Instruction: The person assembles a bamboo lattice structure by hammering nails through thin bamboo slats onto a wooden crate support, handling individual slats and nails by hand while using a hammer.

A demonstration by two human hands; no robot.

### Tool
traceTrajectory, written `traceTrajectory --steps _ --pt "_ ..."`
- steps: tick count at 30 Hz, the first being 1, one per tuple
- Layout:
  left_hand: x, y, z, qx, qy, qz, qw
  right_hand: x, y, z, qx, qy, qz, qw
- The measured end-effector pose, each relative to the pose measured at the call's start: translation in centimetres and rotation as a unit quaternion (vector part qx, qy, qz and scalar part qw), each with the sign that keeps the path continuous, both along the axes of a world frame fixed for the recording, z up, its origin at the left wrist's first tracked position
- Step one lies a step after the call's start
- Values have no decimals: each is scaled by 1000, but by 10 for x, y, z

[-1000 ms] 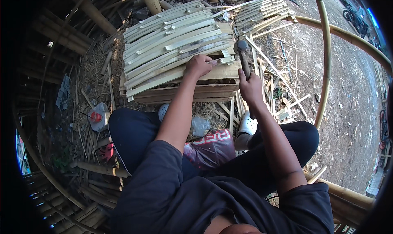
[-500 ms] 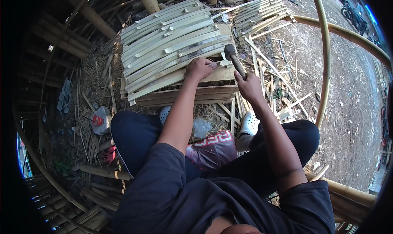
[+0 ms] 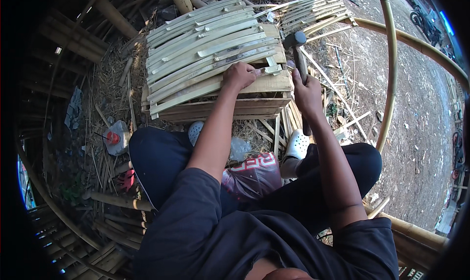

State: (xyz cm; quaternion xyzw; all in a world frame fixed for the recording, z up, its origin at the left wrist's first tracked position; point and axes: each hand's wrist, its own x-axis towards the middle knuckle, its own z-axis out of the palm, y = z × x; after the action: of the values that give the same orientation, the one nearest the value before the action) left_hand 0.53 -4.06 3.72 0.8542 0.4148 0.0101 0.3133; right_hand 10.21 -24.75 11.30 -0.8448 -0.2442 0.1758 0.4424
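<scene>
You draw the hammer (image 3: pixel 300 63) away from the crate (image 3: pixel 245 111), its head now just outside the right edge in view, where half a second ago it showed over a slat end (image 3: pixel 272 70) near that edge. Your right hand (image 3: pixel 308 96) is wrapped around the handle. Your left hand (image 3: pixel 240 76) has kept its place, low over the slats (image 3: pixel 235 46) toward the crate's near right corner, thumb and fingers narrowed beside the slat end; what they pinch, if anything, cannot be told. The slats lie side by side across the crate's top, reaching its far and left edges.

Beyond the far right corner sits a slatted panel (image 3: pixel 316 13). Straw (image 3: pixel 115 79) and offcuts litter the ground around the crate, with a white clog (image 3: pixel 296 145) and a clear bag (image 3: pixel 240 148) off its near edge. Out past the left edge lies a red glove (image 3: pixel 127 180). A bamboo pole (image 3: pixel 390 74) rises to the right, before bare dirt (image 3: pixel 421 152).
</scene>
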Motion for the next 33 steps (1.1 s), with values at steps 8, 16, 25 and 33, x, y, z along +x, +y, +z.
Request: traceTrajectory --steps 8,16,25,33 --pt "-2 0 -3 3 6 -2 1000 3 4 -8 -55 -39 22 997" --pt "8 -8 2 6 -4 -6 1000 14 -5 -66 -135 -108 16 985" --pt "7 -3 -2 9 0 7 1000 13 3 -21 -72 -14 14 997" --pt "0 0 -3 15 -12 11 1000 16 7 0 -9 53 0 999"
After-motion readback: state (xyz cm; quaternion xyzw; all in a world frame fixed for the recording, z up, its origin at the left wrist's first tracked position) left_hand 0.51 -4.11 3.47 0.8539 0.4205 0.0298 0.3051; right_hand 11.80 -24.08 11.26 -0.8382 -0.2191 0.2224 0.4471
